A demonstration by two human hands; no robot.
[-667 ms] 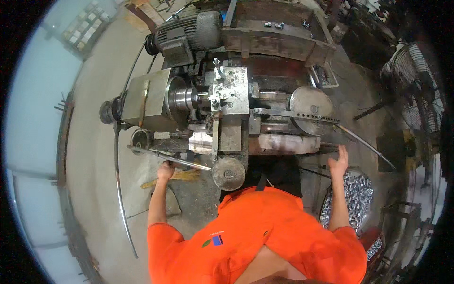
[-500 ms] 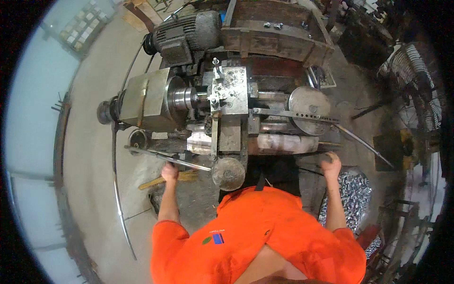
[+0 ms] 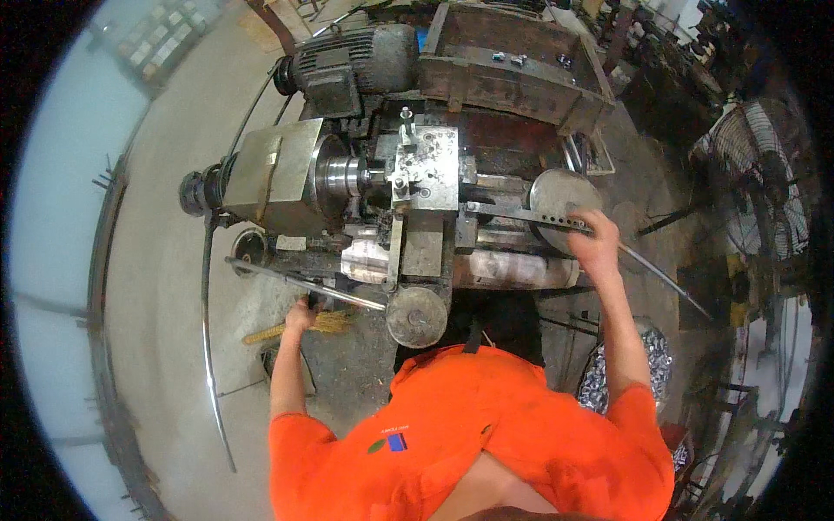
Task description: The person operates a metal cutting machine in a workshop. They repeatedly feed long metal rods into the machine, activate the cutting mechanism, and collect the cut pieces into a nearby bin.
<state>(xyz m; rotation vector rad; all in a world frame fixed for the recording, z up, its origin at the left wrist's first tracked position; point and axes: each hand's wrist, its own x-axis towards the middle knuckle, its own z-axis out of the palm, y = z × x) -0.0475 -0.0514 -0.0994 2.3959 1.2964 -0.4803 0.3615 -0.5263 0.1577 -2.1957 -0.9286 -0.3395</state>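
A lathe-like machine stands before me, with a round metal chuck facing a bright tool block. My right hand is closed at the far end of a flat bar with holes, beside a round metal disc handwheel. My left hand is closed around something dark, too hidden to name, just below a long steel lever. That lever runs toward a smaller round disc at the machine's front.
A motor and a rusty metal trough with a few small shiny parts sit behind. Metal pieces fill a container at right, near a fan. A straw brush lies by my left hand. A thin rod juts out right.
My right hand has moved forward from below the machine's front edge onto the bar with holes. My left hand stays near the lever. The whole view has shifted slightly.
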